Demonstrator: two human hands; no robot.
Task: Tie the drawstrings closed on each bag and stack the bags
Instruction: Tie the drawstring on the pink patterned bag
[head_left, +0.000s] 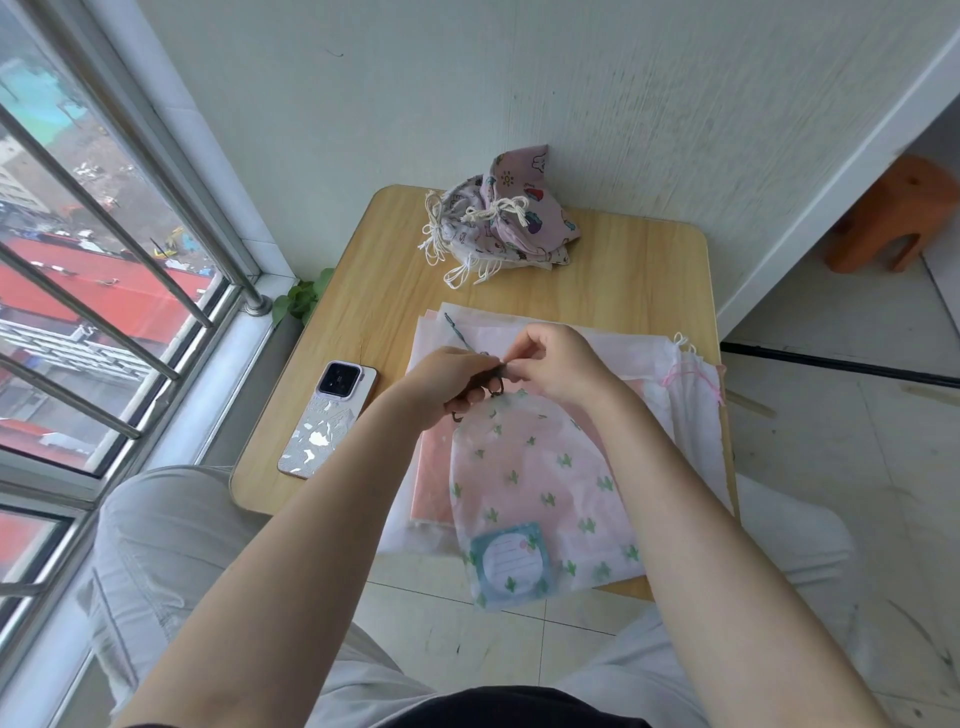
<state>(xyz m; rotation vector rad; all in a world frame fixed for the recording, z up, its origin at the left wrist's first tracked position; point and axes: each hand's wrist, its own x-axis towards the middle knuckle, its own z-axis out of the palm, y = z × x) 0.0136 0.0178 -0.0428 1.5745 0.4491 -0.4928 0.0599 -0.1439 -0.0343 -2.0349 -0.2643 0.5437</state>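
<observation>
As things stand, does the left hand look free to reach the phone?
Probably not at once: the left hand is pinching the dark drawstring of the cactus bag. The phone lies uncovered beside it, so the path is clear once it lets go.

No legible text — label (508, 560) on cactus bag (540, 483) unreadable

Bare forearms, light grey trousers (156, 545), dark top (519, 709).
</observation>
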